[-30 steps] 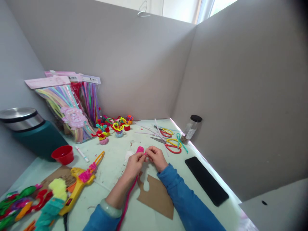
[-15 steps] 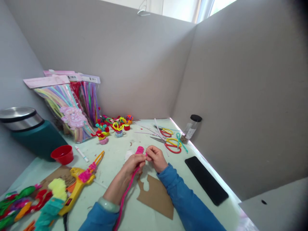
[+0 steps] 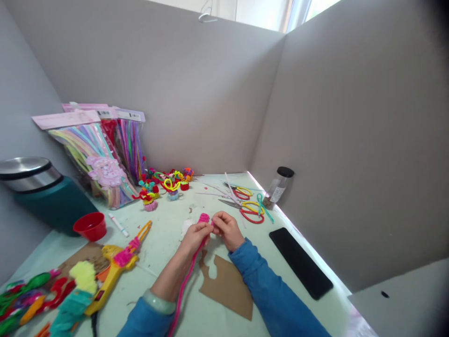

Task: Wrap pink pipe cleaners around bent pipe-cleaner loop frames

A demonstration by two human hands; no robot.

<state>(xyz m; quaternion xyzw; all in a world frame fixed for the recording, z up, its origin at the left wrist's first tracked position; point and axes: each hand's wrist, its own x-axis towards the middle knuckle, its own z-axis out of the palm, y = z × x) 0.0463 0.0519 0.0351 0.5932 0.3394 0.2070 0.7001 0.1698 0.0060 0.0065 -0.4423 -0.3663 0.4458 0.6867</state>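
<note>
A bright pink pipe cleaner (image 3: 184,286) is pinched in my left hand (image 3: 195,239), and its long tail runs down along the left forearm to the bottom edge. Just beyond the left fingers shows a pink bundled end (image 3: 204,218), partly hidden by them. My right hand (image 3: 227,229) meets the left fingertips, its thumb and forefinger closed on a short bit of the same pink pipe cleaner. Under the wrists lies a brown cardboard piece (image 3: 228,285) with a cut-out notch. A whitish round thing (image 3: 187,226) sits behind the left hand.
Left are a yellow hot glue gun (image 3: 108,281), a red cup (image 3: 90,226), a teal bottle (image 3: 49,201) and bags of pipe cleaners (image 3: 101,159). Scissors (image 3: 250,211) and a clear jar (image 3: 278,187) stand back right, a black phone (image 3: 300,263) nearer. Partition walls (image 3: 196,93) enclose the table.
Both hands stay together at nearly the same spot, with only slight finger movement on the pink pipe cleaner. The view has shifted very slightly.
</note>
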